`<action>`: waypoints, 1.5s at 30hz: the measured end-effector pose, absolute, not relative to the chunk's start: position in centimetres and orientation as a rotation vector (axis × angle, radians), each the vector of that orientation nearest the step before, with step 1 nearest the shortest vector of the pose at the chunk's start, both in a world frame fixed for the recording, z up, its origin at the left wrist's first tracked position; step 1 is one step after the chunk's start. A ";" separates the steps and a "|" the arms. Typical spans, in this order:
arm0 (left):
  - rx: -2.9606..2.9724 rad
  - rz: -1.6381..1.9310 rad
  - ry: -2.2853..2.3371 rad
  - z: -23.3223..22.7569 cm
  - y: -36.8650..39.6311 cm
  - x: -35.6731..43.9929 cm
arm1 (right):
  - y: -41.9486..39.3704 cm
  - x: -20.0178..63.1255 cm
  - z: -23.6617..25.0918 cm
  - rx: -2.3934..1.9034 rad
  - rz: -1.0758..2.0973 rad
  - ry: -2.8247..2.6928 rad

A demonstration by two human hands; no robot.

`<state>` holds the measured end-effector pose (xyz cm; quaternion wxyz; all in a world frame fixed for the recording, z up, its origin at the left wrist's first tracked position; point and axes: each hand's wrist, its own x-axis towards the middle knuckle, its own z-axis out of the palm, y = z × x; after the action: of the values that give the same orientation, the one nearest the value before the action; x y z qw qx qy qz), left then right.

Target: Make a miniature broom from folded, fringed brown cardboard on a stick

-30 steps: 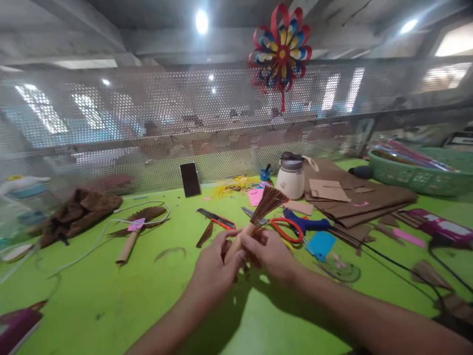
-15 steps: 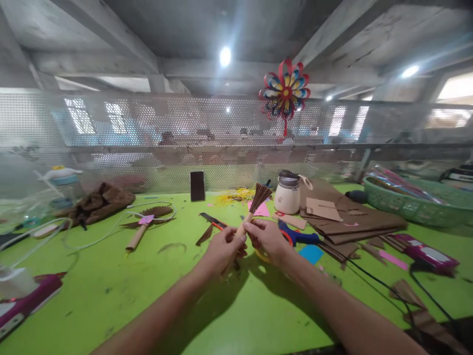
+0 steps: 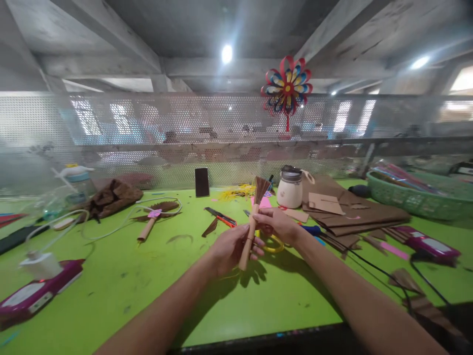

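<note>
I hold a small paper broom (image 3: 253,222) nearly upright over the green table (image 3: 111,291); it has a tan rolled handle and a brown fringed head at the top. My left hand (image 3: 229,249) grips the lower handle. My right hand (image 3: 278,224) pinches the handle higher up, just under the fringe. A finished brown fringed piece on a tan roll (image 3: 153,219) lies flat to the left.
Red-handled scissors (image 3: 221,217), a white jar (image 3: 290,187), stacked brown card (image 3: 354,212), a green basket (image 3: 417,195), a phone (image 3: 201,182) against the mesh screen, pink glue guns (image 3: 37,291) (image 3: 424,242) with cables, and a paper pinwheel (image 3: 287,88) hanging above.
The broom has swung from tilted right to nearly upright. My left hand slid down the handle and my right hand moved up it. The view lifted away from the table.
</note>
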<state>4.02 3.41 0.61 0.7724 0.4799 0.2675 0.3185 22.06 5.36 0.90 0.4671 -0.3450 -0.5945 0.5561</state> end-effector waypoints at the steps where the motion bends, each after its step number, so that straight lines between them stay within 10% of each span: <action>1: 1.049 0.693 0.585 0.7 3.2 4.0 | 5.3 22.1 1.0 -0.840 1.368 -1.461; 45: 1.969 1.275 0.974 -1.0 3.1 3.8 | 5.1 20.6 -0.4 -0.688 1.321 -1.437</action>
<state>3.76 3.11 -1.03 0.2965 0.7403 0.3662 0.4795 20.64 5.10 -0.38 0.5109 -0.2858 -0.5969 0.5487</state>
